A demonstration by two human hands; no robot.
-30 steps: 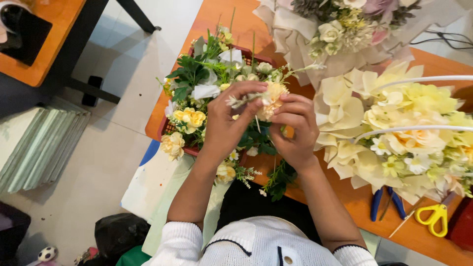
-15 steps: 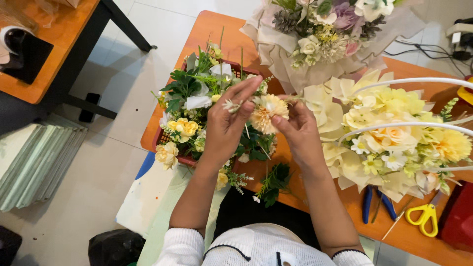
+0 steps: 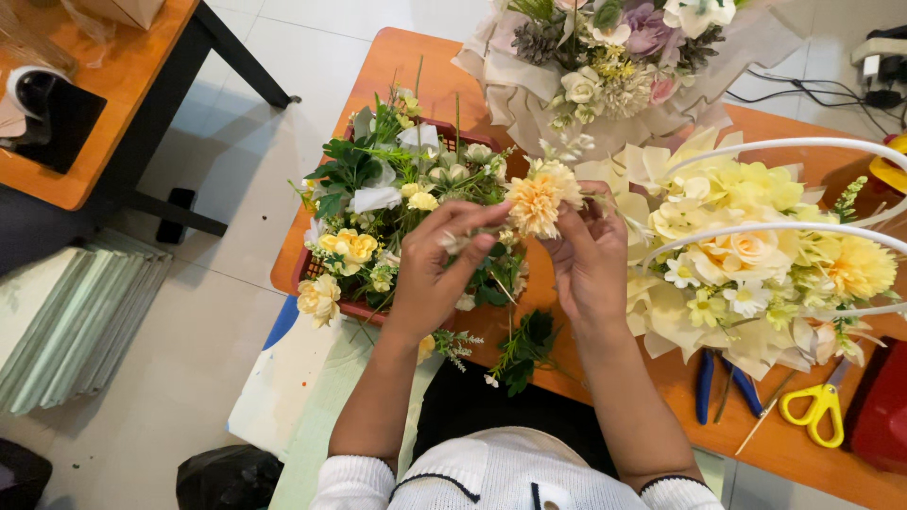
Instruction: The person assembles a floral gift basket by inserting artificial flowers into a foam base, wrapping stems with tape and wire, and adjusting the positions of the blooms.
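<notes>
Many loose flowers [image 3: 378,203] fill red tray [image 3: 326,300].

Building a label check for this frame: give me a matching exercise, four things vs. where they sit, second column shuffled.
Things:
1. peach flower
2. yellow scissors
3. blue-handled pliers
4. red basket

Places:
A. at the table's left edge, full of flowers and leaves
B. near the red box at the right
C. held between the left hand and the right hand
D. flat on the table just below the yellow bouquet

Pairs: 1-C, 2-B, 3-D, 4-A
</notes>
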